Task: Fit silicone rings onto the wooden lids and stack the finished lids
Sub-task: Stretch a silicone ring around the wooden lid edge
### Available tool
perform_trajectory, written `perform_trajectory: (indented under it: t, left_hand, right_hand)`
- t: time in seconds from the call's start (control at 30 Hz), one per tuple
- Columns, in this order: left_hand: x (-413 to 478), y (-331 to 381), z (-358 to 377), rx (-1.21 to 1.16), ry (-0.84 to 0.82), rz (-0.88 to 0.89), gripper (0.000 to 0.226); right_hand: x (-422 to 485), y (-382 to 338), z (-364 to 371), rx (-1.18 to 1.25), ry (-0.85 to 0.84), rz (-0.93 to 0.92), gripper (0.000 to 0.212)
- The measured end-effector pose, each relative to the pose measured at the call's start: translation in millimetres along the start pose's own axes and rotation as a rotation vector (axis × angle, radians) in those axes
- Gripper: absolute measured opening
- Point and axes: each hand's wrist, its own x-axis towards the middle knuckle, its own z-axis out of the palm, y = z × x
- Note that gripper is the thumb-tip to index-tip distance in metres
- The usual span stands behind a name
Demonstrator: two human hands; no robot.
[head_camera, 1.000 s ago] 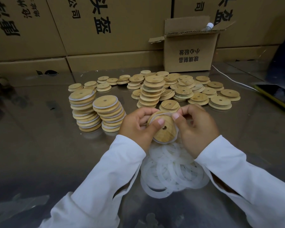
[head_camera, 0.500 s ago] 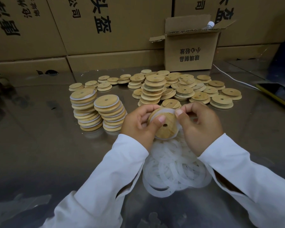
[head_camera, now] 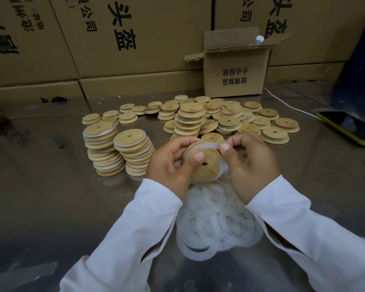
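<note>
Two finished stacks (head_camera: pixel 116 151) up, one lid in work, many bare lids left.

Ringed lids stand in two leaning columns at 10 o'clock from the hands, on the metal table (head_camera: pixel 40 197); each top lid shows a white ring edge. Unringed wooden lids (head_camera: pixel 230 121) lie heaped and in short piles at 12 to 1 o'clock, well more than the finished count, so my estimate is under halfway. Loose silicone rings (head_camera: pixel 217 222) sit piled at 6 o'clock, under the wrists. Left hand (head_camera: pixel 173 165) closed on the current lid (head_camera: pixel 205 163), thumb pressed on its face beside the centre hole. Right hand (head_camera: pixel 251 167) pinches the ring (head_camera: pixel 207 146) between thumb and forefinger at the lid's upper rim; the ring looks only partly seated.
</note>
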Motion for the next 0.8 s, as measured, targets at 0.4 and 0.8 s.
perform_trajectory:
  t: [0.4,0.8]
  left_hand:
    - [-1.1,-2.3,1.3,-0.052,0.021,0.002,0.022]
    - [-5.4,-3.4,0.2,-0.001,0.025,-0.026,0.019]
  right_hand:
    - [-0.6,-1.6,-4.5,0.023,0.013,-0.046,0.021]
    - [-2.1,-2.6,-3.0,0.086,-0.091,0.039,0.017]
